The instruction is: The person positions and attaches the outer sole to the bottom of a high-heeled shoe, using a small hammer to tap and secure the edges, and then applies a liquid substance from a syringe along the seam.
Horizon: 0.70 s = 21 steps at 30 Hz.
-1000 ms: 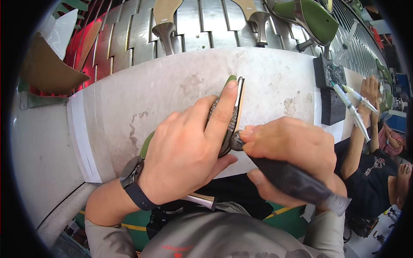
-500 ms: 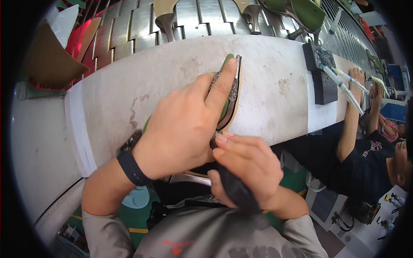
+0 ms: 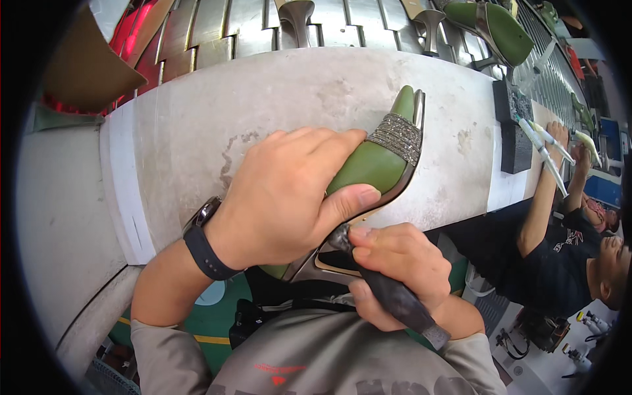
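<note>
Over the white worktable (image 3: 454, 79), my left hand (image 3: 283, 191) grips a high-heeled shoe on a green last (image 3: 372, 168), its thumb along the near side. A glittering dark strap (image 3: 396, 137) wraps the last near the toe, which points away from me. My right hand (image 3: 411, 263) is closed around a dark tool with a black wrapped handle (image 3: 398, 299). The tool's upper end rests at the shoe's sole edge, just below my left thumb; its working tip is hidden. Part of the shoe's heel end shows beneath my left wrist, near the table's front edge.
A metal slat conveyor (image 3: 250, 20) runs behind the table, carrying more heeled shoes on green lasts (image 3: 510, 36). At right, a black foam block (image 3: 517, 141) holds syringes (image 3: 543, 148). A co-worker (image 3: 559, 257) sits beyond. A brown panel (image 3: 85, 62) overhangs the left.
The shoe has rolled, so its green upper and glittering strap now show. My left index finger has drawn back from the toe and the thumb now lies along the side. The tool stays against the shoe.
</note>
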Available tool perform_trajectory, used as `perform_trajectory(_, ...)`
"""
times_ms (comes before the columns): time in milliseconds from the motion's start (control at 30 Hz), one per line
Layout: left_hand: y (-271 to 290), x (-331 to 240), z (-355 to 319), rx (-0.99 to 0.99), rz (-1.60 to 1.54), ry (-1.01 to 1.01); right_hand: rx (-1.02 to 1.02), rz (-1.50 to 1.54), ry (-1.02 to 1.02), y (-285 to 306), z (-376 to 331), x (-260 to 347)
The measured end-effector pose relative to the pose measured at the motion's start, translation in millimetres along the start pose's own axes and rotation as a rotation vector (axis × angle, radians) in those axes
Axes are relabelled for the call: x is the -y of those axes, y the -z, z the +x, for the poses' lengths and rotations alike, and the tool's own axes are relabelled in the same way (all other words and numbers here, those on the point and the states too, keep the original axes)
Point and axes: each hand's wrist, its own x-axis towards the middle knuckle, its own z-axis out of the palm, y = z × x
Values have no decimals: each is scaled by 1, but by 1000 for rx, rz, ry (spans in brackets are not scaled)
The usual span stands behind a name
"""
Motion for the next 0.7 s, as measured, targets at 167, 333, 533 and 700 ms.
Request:
perform_trajectory(167, 1, -1, -3, -19, 7, -7, 80, 162, -53, -2, 6, -2)
perform_trajectory(333, 0, -1, -4, -33, 21, -18, 101, 117, 33, -6, 10, -1)
perform_trajectory(533, 3, 1, -6, -26, -31, 5, 12, -85, 42, -4, -5, 1)
perform_trajectory(700, 0, -1, -4, -49, -36, -14, -8, -134, 22, -4, -11, 4)
